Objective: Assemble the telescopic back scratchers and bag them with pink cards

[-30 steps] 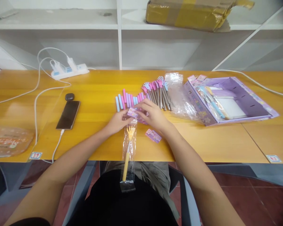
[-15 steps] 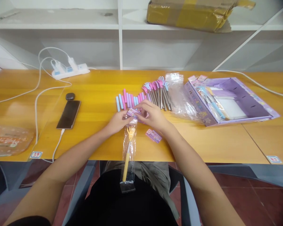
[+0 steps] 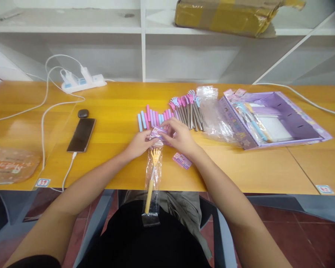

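A clear plastic bag (image 3: 155, 175) hangs over the table's front edge, with a yellow hand-shaped scratcher (image 3: 149, 193) inside. At its top is a pink and purple card (image 3: 158, 132). My left hand (image 3: 139, 144) pinches the left side of the bag's top. On the right side, my right hand (image 3: 180, 136) has its fingers closed on the card. Beyond my hands lie pink, purple and blue tubes (image 3: 153, 118) and a bunch of metal-handled scratchers (image 3: 188, 109). More cards (image 3: 182, 160) rest beside my right wrist.
Empty clear bags (image 3: 212, 115) lie beside a purple box (image 3: 279, 141) holding bagged scratchers. To the left are a phone (image 3: 81, 134), a black earbud case (image 3: 83, 113) and a power strip (image 3: 85, 83) with cables. A taped carton (image 3: 223, 16) sits on the shelf.
The card has shifted slightly down, now overlapping the bag's top more. Both hands keep nearly the same position and grip.
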A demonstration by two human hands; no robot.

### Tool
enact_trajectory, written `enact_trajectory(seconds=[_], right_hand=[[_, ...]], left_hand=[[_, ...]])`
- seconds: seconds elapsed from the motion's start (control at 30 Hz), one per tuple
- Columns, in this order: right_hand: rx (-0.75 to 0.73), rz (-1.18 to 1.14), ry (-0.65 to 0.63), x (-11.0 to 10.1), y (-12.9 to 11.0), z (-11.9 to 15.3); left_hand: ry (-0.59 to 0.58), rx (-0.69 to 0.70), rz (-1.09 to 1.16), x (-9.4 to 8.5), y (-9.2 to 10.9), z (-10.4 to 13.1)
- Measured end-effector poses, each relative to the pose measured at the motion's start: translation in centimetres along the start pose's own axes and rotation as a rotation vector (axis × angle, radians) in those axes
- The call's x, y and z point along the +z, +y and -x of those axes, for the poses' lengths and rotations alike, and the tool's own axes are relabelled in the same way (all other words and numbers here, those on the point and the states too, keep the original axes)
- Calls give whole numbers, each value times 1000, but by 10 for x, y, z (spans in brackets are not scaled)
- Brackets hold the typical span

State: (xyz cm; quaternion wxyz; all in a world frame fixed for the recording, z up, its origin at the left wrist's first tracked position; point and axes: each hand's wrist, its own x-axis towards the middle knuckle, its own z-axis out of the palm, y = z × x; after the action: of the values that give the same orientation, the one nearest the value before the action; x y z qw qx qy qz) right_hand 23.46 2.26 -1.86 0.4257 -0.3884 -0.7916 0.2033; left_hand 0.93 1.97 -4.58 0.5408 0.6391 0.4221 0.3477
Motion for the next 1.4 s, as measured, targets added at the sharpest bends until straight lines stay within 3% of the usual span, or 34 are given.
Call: enact_trajectory(seconds=[0.1,0.57,0.87,1.4], right_hand=[[3,2,3,-1,-1,0],[-139,-5,-210,-10,-4,2],[-83,-132,-136,-12,-3,0],[-7,-138,-242,-16,-6,1]], left_hand=[[2,-3,-3,0,0,0],[-51,-23,93,1,7,3],[-18,-19,59,0,9,3],[-18,-19,86,0,8,4]])
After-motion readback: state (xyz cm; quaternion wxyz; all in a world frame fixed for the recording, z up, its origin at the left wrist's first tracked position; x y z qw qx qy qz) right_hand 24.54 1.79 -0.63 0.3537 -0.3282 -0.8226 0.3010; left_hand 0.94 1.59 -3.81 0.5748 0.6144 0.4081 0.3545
